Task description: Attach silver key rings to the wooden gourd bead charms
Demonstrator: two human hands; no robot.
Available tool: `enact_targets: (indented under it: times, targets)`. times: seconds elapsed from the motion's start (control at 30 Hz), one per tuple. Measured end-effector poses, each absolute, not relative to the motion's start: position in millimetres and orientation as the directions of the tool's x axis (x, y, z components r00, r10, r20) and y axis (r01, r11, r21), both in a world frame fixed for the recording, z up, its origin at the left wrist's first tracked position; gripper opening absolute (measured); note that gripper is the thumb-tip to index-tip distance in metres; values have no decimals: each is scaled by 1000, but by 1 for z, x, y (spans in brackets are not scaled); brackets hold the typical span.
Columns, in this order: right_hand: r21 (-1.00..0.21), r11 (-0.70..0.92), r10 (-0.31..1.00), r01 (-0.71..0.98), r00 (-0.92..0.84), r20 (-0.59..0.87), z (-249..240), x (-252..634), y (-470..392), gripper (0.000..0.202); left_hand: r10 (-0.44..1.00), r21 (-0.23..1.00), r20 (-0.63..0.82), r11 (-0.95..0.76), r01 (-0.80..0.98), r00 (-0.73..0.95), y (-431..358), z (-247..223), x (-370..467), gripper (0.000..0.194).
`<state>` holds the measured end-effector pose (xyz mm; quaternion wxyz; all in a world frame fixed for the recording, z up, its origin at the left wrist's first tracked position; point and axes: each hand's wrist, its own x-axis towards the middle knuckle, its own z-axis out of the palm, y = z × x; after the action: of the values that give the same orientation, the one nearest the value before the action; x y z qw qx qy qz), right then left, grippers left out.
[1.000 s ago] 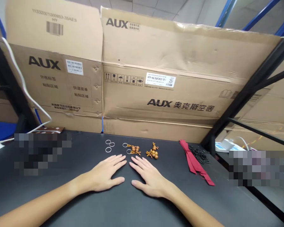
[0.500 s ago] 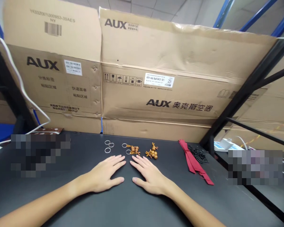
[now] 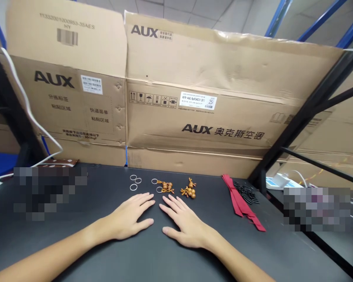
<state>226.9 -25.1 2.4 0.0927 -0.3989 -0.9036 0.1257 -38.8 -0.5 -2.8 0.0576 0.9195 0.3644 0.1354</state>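
My left hand (image 3: pixel 132 217) lies palm down on the black table, fingers stretched out and holding nothing. Beside it, also flat and empty with fingers spread, rests my right hand (image 3: pixel 184 222). Just beyond the left fingertips are several loose metal split rings (image 3: pixel 133 187). Past the right fingertips lie gourd keychains (image 3: pixel 166 186), small brown wooden gourds on orange cords with metal rings attached. A little to their right sits a cluster of similar wooden gourds (image 3: pixel 190 191) with orange cords; no metal rings show on them. Neither hand touches any of these.
A red ribbon (image 3: pixel 238 199) lies folded at the right, beside a pile of black pieces (image 3: pixel 247 193). Large cardboard panels (image 3: pixel 194 158) stand along the table's back edge. Black metal posts (image 3: pixel 261 176) frame the right side, and a white cable (image 3: pixel 32 113) hangs at the left.
My right hand has slid slightly nearer to me and to the left. The left hand and the items on the table are practically unmoved.
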Motion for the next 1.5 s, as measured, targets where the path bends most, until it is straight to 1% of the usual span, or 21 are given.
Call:
enact_targets:
  times: [0.1,0.17,0.27,0.37,0.47,0.53,0.6,0.67,0.7,0.77,0.83,0.9,1.0,1.13,1.23,1.37,1.5]
  targets:
    - [-243,652,754,718,-648,106,1,225,-27,66,698,187,233,-715,673,677,0,-5,-39,54]
    - [-173,616,787,769,-589,183,-1,225,-26,64,704,179,285,-706,686,650,1,-8,-39,52]
    - [-53,515,818,856,-472,329,-4,228,-19,54,738,158,348,-654,740,578,3,-13,-38,54]
    - [40,372,838,928,-354,415,-7,236,-7,44,816,130,347,-530,838,463,6,-20,-37,65]
    - [93,242,866,966,-258,428,-10,245,2,33,861,130,310,-459,879,404,8,-24,-37,74]
    - [120,206,876,971,-238,419,-11,247,4,23,849,156,306,-490,857,430,7,-23,-37,69]
    - [129,216,873,968,-250,418,-13,245,3,18,807,190,317,-569,800,498,5,-18,-37,57]
    - [102,273,857,957,-290,426,-14,241,-1,18,734,225,324,-673,705,597,2,-12,-36,44]
    - [69,314,847,947,-312,431,-15,238,-3,19,688,240,327,-724,647,648,0,-9,-36,39]
    - [-38,408,830,912,-353,433,-16,233,-9,21,610,268,331,-792,548,720,-2,-4,-35,34]
    - [-172,495,816,852,-388,428,-15,228,-13,23,572,297,341,-819,492,746,-3,-1,-34,30]
    - [-280,562,802,779,-430,414,-13,225,-17,24,556,315,360,-828,464,749,-3,1,-33,27]
    - [-372,584,803,721,-448,393,-11,223,-20,20,537,288,377,-843,455,755,-2,1,-33,23]
    - [-437,512,851,739,-367,377,-11,224,-18,15,579,258,384,-815,519,719,-1,1,-32,17]
    - [-466,486,867,739,-340,366,-11,226,-15,10,614,292,369,-789,540,698,-1,0,-32,17]
    - [-474,482,870,737,-337,361,-11,229,-13,13,633,353,352,-772,529,689,2,-2,-32,24]
    - [-473,494,864,730,-350,363,-12,229,-13,17,648,394,340,-756,523,681,4,-3,-33,23]
